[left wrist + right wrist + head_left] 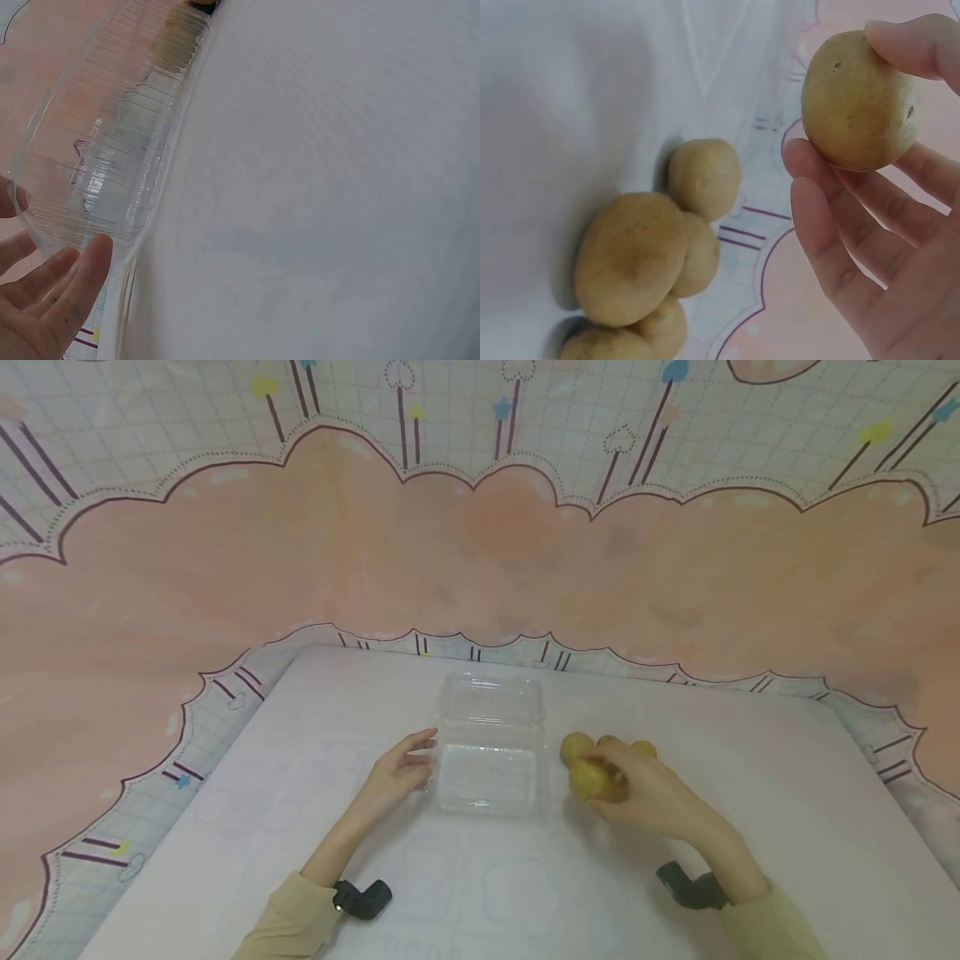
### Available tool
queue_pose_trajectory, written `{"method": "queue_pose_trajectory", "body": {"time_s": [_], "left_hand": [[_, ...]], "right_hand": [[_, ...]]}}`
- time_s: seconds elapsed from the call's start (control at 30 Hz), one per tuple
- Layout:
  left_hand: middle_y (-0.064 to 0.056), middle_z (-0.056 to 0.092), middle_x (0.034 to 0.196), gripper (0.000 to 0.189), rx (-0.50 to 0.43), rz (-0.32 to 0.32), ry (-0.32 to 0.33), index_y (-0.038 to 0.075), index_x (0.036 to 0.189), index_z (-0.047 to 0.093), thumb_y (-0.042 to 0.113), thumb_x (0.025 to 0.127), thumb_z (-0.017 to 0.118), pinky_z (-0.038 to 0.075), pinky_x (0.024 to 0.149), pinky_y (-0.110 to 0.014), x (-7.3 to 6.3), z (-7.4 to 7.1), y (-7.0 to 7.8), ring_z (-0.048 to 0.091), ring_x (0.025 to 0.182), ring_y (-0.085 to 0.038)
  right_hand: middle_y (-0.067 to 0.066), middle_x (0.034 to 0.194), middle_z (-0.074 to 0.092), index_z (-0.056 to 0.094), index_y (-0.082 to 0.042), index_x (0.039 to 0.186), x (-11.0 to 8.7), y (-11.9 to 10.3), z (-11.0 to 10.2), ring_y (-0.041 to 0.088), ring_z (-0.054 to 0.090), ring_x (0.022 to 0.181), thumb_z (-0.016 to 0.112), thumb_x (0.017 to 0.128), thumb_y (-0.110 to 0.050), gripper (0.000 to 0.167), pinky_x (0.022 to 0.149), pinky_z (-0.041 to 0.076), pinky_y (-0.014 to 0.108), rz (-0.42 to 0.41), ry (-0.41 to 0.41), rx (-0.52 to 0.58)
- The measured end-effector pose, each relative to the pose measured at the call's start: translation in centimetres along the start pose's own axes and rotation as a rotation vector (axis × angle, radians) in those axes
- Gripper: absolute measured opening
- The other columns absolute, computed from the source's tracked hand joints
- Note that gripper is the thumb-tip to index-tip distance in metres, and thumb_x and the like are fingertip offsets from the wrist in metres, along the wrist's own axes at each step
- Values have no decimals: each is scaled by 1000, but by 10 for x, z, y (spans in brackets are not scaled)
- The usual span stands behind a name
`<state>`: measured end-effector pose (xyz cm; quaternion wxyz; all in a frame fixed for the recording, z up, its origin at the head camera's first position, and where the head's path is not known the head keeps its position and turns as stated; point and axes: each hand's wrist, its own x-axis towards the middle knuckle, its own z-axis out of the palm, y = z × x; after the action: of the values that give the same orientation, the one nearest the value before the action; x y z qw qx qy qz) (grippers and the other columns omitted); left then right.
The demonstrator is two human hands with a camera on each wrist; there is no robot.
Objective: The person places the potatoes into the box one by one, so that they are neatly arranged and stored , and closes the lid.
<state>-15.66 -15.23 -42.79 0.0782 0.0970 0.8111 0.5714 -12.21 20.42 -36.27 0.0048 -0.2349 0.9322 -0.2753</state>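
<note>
One potato (pixel 859 105) pinched in R hand (pixel 651 789); L hand (pixel 396 772) (fingers relaxed) at clear cont. (pixel 487 781) edge.

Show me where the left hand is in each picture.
Head view: left hand, left of centre, beside the box.
Left wrist view: lower left corner, fingers by the box.
Right wrist view: not in it; only the right hand shows.
Shared landmark: the white table, in all three.

Clear glossy plastic container (pixel 487 814), matt potatoes w/ pitted skin (pixel 630 255), smooth tbl (pixel 262 877)
</note>
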Motion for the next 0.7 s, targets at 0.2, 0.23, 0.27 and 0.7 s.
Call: {"method": "queue_pose_trajectory", "body": {"time_s": [0.2,0.23,0.27,0.7], "left_hand": [[-25,47,140,57,4,2,2,7,144,41,1,89,55,58,82,-35,0,0,1,51,124,-44],[-25,47,140,57,4,2,4,7,144,41,1,89,55,58,82,-35,0,0,0,51,124,-44],[-25,48,140,57,6,3,5,7,144,41,1,89,55,58,82,-35,0,0,0,52,124,-44],[-24,47,141,57,10,-4,4,8,144,41,2,89,55,58,83,-35,0,0,1,52,124,-43]], "right_hand": [[-9,107,61,56,-27,123,12,-7,-1,13,56,92,79,76,-23,53,69,47,28,55,-42,29],[-9,108,61,56,-27,123,14,-8,0,13,56,92,78,76,-22,52,69,48,28,46,-47,42],[-9,109,62,56,-27,122,16,-9,0,13,57,91,78,76,-22,51,69,49,26,40,-46,49],[-5,111,63,57,-17,126,43,-19,6,14,58,98,76,78,-18,51,82,56,34,-39,-79,162]]}}
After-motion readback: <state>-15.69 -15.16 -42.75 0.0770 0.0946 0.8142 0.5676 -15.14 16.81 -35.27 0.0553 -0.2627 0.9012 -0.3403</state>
